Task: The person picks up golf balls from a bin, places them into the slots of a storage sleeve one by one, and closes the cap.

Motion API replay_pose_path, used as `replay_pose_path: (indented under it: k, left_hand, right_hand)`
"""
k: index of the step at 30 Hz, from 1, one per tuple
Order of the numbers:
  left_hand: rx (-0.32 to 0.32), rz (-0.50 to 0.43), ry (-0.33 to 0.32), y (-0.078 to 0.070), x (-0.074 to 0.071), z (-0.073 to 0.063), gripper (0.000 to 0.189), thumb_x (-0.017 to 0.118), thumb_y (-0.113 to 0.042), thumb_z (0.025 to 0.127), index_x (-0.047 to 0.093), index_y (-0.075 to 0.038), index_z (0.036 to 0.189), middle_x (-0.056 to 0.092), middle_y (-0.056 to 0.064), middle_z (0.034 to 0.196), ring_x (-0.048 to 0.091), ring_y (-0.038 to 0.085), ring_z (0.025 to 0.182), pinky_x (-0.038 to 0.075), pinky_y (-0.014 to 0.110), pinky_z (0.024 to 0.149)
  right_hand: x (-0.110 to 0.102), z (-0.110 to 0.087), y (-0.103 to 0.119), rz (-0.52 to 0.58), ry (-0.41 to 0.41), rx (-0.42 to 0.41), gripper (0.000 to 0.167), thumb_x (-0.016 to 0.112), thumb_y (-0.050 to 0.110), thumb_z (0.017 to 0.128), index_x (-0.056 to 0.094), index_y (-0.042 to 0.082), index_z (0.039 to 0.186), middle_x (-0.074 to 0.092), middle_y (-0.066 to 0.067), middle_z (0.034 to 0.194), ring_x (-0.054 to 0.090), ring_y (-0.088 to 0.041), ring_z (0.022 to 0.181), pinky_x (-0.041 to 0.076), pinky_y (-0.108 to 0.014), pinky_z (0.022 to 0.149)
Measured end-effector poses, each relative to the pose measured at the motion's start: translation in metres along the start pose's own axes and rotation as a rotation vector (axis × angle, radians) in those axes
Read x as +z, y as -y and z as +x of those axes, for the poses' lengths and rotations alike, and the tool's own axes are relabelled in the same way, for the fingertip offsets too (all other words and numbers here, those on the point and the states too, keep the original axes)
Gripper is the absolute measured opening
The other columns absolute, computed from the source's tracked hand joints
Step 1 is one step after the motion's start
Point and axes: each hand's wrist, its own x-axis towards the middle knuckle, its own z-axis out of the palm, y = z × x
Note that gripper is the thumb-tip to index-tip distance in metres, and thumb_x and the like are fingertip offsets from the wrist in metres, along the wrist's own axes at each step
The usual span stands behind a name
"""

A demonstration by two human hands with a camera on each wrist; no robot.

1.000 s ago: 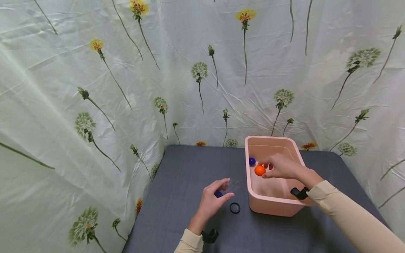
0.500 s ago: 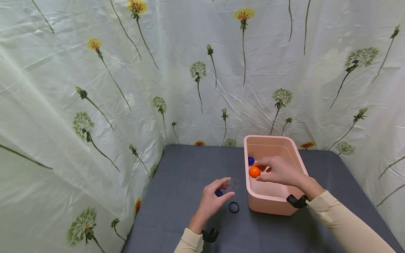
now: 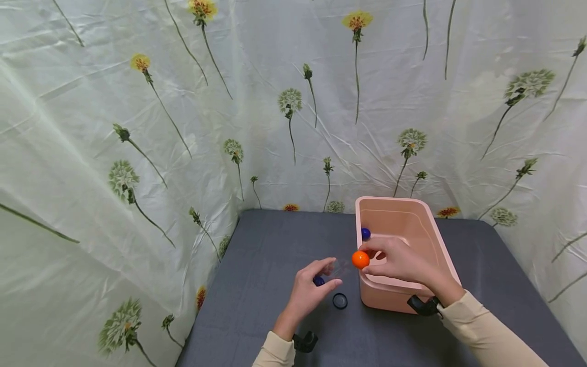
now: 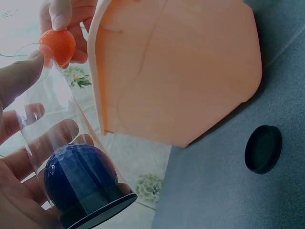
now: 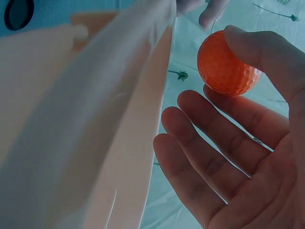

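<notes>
My left hand (image 3: 308,284) grips a clear tube (image 4: 52,107) with a black base. A dark blue golf ball (image 4: 78,174) lies inside the tube, down at the base end. Between thumb and index finger, my right hand (image 3: 403,261) pinches an orange golf ball (image 3: 360,260) over the left rim of a pink bin (image 3: 390,299). In the left wrist view the orange ball appears close by the tube's open mouth; whether it touches the rim I cannot tell. The right hand's other fingers are spread away from the ball.
Another blue ball (image 3: 365,234) sits in the bin along its left wall. A round black cap (image 3: 340,300) lies on the dark grey table (image 3: 279,244), left of the bin. A flower-printed curtain (image 3: 261,102) hangs behind and at the left side.
My right hand has carried the orange golf ball left, from above the bin's inside to its left rim, nearer the tube. The left hand and tube stay about where they were.
</notes>
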Motion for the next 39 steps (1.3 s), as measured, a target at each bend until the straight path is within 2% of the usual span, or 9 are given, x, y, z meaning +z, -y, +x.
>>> replay_pose_path:
  k: [8,14,19,24,31,33,39]
  left_hand:
    - [0.017,-0.001,-0.01,0.001,0.0,0.0,0.048,0.081,-0.041,0.09,0.067,-0.033,0.135,0.074,-0.007,0.115,0.069,0.01,0.102,0.06,0.027,0.092]
    - [0.017,0.006,-0.013,0.002,-0.002,-0.002,0.048,0.081,-0.043,0.09,0.067,-0.033,0.135,0.074,-0.007,0.114,0.069,0.009,0.101,0.06,0.026,0.091]
    - [0.018,0.023,-0.01,0.002,-0.002,-0.002,0.048,0.08,-0.044,0.09,0.067,-0.033,0.135,0.075,-0.003,0.115,0.069,0.01,0.102,0.06,0.027,0.09]
    - [0.014,0.028,-0.004,0.002,-0.002,-0.004,0.049,0.08,-0.043,0.09,0.068,-0.032,0.135,0.075,-0.002,0.115,0.069,0.011,0.102,0.062,0.037,0.091]
    - [0.028,0.054,0.002,0.0,-0.002,-0.004,0.051,0.081,-0.043,0.09,0.069,-0.024,0.136,0.075,0.001,0.115,0.069,0.011,0.101,0.06,0.026,0.091]
    - [0.035,0.057,0.003,0.0,-0.001,-0.004,0.052,0.081,-0.043,0.09,0.069,-0.023,0.136,0.075,0.002,0.115,0.069,0.012,0.101,0.06,0.026,0.09]
    - [0.032,0.046,0.007,0.001,-0.001,-0.005,0.051,0.081,-0.042,0.09,0.069,-0.023,0.135,0.075,0.005,0.114,0.069,0.013,0.1,0.062,0.036,0.09]
  right_hand:
    - [0.006,0.002,0.005,-0.01,0.006,-0.039,0.03,0.086,0.029,0.086,0.075,0.028,0.115,0.072,0.017,0.104,0.067,-0.012,0.092,0.063,-0.035,0.081]
    - [0.009,0.003,0.006,-0.009,0.012,-0.034,0.034,0.086,0.035,0.086,0.075,0.027,0.117,0.073,0.014,0.108,0.069,-0.015,0.094,0.063,-0.032,0.081]
    - [0.011,0.005,0.008,0.009,0.012,-0.059,0.034,0.085,0.034,0.088,0.074,0.025,0.118,0.074,0.012,0.108,0.067,-0.007,0.092,0.063,-0.03,0.08]
    - [0.014,0.006,0.01,0.032,0.017,-0.07,0.032,0.085,0.026,0.088,0.074,0.024,0.119,0.075,0.011,0.11,0.067,-0.005,0.091,0.064,-0.031,0.08]
    - [0.017,0.012,0.02,0.074,0.065,-0.065,0.033,0.084,0.023,0.088,0.074,0.022,0.12,0.074,0.012,0.109,0.069,-0.008,0.089,0.063,-0.027,0.082]
    - [0.017,0.013,0.021,0.09,0.077,-0.063,0.033,0.084,0.024,0.088,0.073,0.022,0.12,0.073,0.012,0.109,0.07,-0.009,0.089,0.063,-0.027,0.082]
    - [0.02,0.014,0.02,0.1,0.08,-0.086,0.034,0.084,0.025,0.089,0.073,0.02,0.12,0.074,0.01,0.109,0.071,-0.014,0.09,0.063,-0.027,0.08]
